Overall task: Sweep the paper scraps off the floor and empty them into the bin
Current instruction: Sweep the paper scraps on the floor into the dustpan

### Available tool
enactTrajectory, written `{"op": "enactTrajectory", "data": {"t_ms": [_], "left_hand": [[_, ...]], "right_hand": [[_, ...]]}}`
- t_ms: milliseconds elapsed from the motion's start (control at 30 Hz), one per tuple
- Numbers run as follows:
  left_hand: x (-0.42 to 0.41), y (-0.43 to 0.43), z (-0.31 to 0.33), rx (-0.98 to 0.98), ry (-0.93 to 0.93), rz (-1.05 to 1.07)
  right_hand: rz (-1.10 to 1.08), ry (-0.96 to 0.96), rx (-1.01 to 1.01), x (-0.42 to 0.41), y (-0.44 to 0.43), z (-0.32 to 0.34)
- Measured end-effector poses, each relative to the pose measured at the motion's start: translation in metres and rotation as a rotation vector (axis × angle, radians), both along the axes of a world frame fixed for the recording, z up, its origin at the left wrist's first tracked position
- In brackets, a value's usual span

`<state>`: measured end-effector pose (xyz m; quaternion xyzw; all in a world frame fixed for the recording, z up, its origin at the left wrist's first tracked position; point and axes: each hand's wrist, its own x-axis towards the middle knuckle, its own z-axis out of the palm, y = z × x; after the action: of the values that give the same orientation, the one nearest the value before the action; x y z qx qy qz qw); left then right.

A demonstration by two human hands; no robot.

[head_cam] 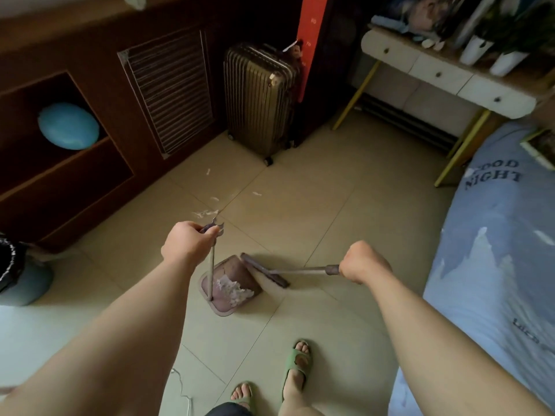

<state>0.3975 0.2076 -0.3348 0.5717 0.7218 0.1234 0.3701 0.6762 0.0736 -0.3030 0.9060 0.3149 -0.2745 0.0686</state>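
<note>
A long-handled dustpan (223, 309) is set on the tiled floor (345, 205). Its upright handle is gripped at the top by the left hand (187, 243), with the fingers curled round it. A broom (265, 270) is held by the right hand (365, 262), which is closed in a fist round the end of the handle. The broom head is laid against the dustpan's far right edge. A heap of white paper scraps (235, 291) is seen inside the dustpan. More loose scraps (207, 213) are scattered on the floor beyond the dustpan, toward a gold ribbed suitcase (259, 100) stood farther behind it. A bin (24, 283) lined with a black bag is placed well to the left of the dustpan. A bed (495, 235) under a blue cover is found to the right of the dustpan, and two feet in green slippers (297, 361) are planted on the near side of it.
</note>
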Motion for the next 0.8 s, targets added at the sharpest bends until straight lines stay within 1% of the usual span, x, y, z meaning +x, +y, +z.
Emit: {"op": "enactTrajectory", "data": {"t_ms": [133, 200, 567, 700, 800], "left_hand": [[0.040, 0.006, 0.002, -0.015, -0.030, -0.020], [0.063, 0.011, 0.004, -0.010, -0.035, -0.038], [0.184, 0.049, 0.001, 0.023, -0.007, -0.110], [0.214, 0.057, -0.004, 0.025, 0.011, -0.107], [0.231, 0.063, -0.007, 0.030, 0.024, -0.093]], "right_hand": [[-0.079, -0.084, 0.047, 0.033, -0.002, -0.001], [-0.127, -0.093, 0.059, 0.056, -0.006, -0.003], [-0.390, -0.020, 0.062, 0.191, -0.011, -0.021], [-0.407, 0.034, 0.046, 0.210, 0.004, -0.033], [-0.392, 0.086, 0.054, 0.207, 0.026, -0.042]]}}
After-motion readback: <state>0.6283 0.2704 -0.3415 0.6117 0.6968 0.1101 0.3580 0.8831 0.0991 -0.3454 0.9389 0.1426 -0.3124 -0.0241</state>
